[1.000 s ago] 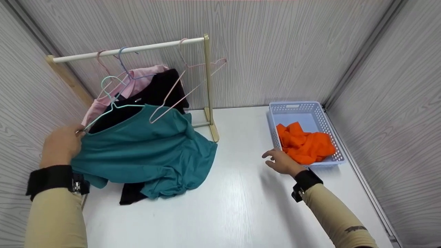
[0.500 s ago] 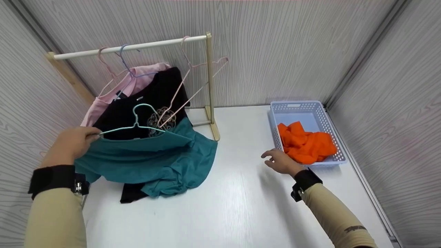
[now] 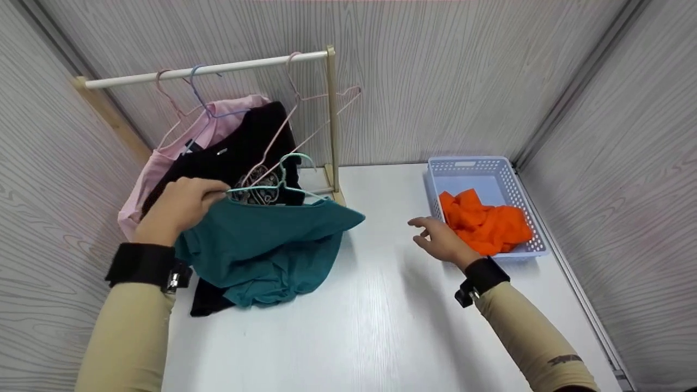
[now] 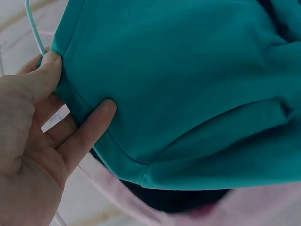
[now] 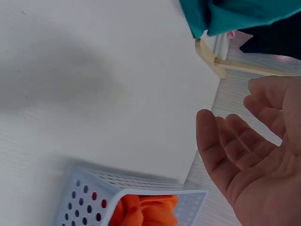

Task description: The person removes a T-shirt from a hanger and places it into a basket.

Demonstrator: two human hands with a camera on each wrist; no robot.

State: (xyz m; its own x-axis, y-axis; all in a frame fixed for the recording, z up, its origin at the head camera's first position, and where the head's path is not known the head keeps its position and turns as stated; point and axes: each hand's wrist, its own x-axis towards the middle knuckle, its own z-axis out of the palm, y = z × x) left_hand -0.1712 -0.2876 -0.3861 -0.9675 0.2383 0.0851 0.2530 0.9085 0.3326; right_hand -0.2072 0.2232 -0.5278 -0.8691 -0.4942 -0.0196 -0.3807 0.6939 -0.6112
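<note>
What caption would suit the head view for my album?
Left hand holds a teal shirt on a mint hanger; right hand hovers open beside the basket.

The rack (image 3: 330, 125) stands at the table's (image 3: 375, 321) back left, the basket (image 3: 511, 179) at its right holding a cloth (image 3: 484, 223).

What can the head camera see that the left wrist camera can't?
Only the head view shows the wooden rack, the blue basket holding an orange cloth, the white table and the right hand, open and holding nothing. Only the left wrist view shows the fingers up close, pinching the cloth's hem. Both show the left hand gripping the teal shirt on its green hanger.
</note>
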